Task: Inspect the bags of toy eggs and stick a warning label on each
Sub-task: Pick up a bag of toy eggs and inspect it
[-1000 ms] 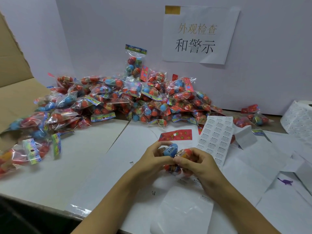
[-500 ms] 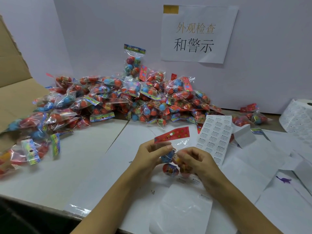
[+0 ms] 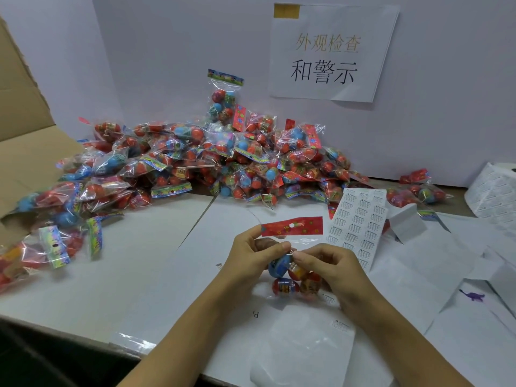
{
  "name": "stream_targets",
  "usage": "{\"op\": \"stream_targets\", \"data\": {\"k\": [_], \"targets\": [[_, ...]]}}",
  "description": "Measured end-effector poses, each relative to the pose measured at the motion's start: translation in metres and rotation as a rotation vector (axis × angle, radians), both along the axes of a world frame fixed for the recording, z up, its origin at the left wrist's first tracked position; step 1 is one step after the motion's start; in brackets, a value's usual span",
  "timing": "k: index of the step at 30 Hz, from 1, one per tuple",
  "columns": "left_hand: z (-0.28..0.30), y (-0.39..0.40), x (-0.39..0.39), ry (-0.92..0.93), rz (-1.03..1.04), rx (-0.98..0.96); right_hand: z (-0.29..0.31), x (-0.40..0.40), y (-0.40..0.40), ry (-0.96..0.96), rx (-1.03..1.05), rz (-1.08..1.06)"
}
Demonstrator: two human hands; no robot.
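Observation:
I hold one clear bag of toy eggs (image 3: pixel 287 280) upright over the white paper, its red header card (image 3: pixel 293 226) on top and blue and red eggs hanging below. My left hand (image 3: pixel 251 254) pinches the bag just under the header. My right hand (image 3: pixel 332 268) grips the bag's right side at the eggs. A sheet of small white warning labels (image 3: pixel 358 224) lies just right of the bag. A big heap of egg bags (image 3: pixel 223 160) fills the back of the table.
An open cardboard box (image 3: pixel 25 135) stands at the left with bags spilling from it. A label roll (image 3: pixel 494 191) sits at the far right. Loose backing papers (image 3: pixel 310 344) cover the table (image 3: pixel 55 291) near me. A paper sign (image 3: pixel 332 51) hangs on the wall.
The bag has been turned from bunched between both hands to hanging upright, header card raised. My left hand has shifted up to the top of the bag.

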State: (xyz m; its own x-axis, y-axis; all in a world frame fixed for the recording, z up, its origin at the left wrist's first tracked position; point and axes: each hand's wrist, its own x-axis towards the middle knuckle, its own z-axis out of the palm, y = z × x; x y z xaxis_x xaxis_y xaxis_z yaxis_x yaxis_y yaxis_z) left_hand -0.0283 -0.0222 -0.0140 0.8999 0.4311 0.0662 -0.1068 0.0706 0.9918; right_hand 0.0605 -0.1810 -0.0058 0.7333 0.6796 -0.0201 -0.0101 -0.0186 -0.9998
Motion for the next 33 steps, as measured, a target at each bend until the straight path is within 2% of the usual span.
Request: {"op": "stream_targets", "data": {"k": [7,13,19,25,33], "targets": [[0.002,-0.004,0.001,0.074,-0.017,-0.054,-0.002,0.009,-0.001,0.109,0.071,-0.115],[0.002,-0.005,-0.002,0.081,-0.204,-0.132,0.002,0.011,-0.004,0.155,0.132,-0.125],[0.002,-0.002,-0.001,0.062,-0.099,-0.142,0.003,0.009,-0.003,0.231,0.195,-0.116],[0.006,-0.002,-0.001,0.036,-0.055,-0.17,-0.001,0.011,-0.002,0.119,0.203,-0.197],[0.005,-0.002,0.0,0.048,-0.028,-0.197,-0.005,0.013,-0.003,0.079,0.184,-0.202]]}}
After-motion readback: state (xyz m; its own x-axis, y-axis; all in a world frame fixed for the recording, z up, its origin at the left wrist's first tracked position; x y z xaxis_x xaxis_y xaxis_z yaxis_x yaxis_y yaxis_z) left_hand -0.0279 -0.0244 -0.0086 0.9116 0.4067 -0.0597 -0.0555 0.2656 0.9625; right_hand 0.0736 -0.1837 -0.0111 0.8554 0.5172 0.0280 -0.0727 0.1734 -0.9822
